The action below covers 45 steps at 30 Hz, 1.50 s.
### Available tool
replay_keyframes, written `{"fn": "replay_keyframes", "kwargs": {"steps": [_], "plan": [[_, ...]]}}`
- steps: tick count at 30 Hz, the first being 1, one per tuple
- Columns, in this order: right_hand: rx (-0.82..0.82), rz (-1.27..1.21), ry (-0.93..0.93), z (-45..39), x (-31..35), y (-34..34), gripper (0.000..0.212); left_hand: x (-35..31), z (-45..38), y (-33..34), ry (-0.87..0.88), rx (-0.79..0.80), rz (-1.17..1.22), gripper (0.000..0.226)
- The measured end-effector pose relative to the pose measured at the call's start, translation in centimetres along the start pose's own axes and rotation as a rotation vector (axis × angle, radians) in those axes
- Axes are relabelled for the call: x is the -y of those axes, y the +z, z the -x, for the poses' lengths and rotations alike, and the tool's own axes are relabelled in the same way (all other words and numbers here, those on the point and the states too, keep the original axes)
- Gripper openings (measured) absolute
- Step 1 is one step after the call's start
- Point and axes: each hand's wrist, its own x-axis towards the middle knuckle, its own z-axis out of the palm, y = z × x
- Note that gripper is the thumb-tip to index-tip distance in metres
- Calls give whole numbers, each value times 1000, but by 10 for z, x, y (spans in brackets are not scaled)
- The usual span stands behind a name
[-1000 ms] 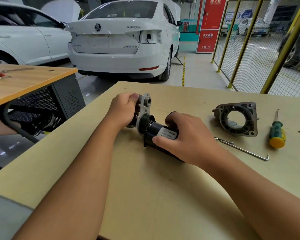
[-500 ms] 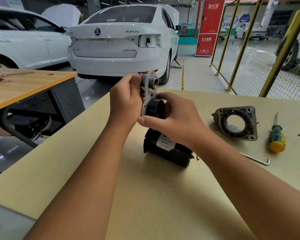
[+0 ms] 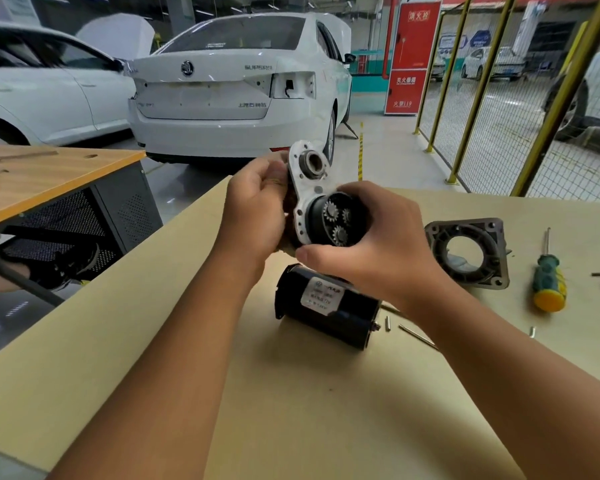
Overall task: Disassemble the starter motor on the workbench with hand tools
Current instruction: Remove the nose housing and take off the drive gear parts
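Head view: left hand [image 3: 257,206] grips plate [image 3: 300,188], right hand [image 3: 368,247] cups gear housing [image 3: 336,220], gears facing viewer for inspection; motor body [image 3: 326,306] rests on desk [image 3: 291,410].

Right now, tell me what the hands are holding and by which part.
Both hold the gear housing assembly, lifted off the bench: the left hand grips its plate end from behind, the right hand cups the black gear drum.

Count: two hands [image 3: 253,206], one gear assembly [image 3: 321,206], three visible planet gears [image 3: 332,210], one motor body [image 3: 326,304], one end housing [image 3: 466,254], one screwdriver [image 3: 548,277], two workbenches [image 3: 291,393], two white cars [image 3: 236,91] nearby.
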Motion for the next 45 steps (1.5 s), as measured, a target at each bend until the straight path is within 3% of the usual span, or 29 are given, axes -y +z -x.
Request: {"fn": "replay_keyframes", "kwargs": {"steps": [3,7,13,16,18,23,27,28,31,36,41,45], "plan": [[22,-32,-1,11,-4,-10,50,-3,9,3,-13,201,117,40],[-69,-112,-45,27,-12,-19,54,-4,12,13,-14,302,78,43],[-106,-172,-85,41,-14,-37,43,-12,17,30,42,228,102,43],[-134,-40,-226,52,-13,-50,55,-11,10,28,-192,119,227,48],[-132,-47,-247,58,-14,-58,55,-5,6,23,-275,73,182,49],[-101,-467,106,63,-30,-85,30,23,-10,-10,-94,142,-438,32],[-153,-893,457,63,-50,-88,45,48,-15,-21,-138,321,-822,4],[-165,-944,505,63,-54,-87,49,52,-14,-19,-137,381,-876,12],[-169,-957,534,63,-58,-86,50,59,-15,-14,-96,416,-901,32],[-161,-961,534,66,-59,-86,52,64,-18,-14,-26,424,-962,30],[-177,-1046,576,69,-56,-83,49,67,-17,-15,-20,496,-1073,42],[-162,-1157,595,70,-55,-83,48,75,-15,-17,-58,348,-999,28]]}}
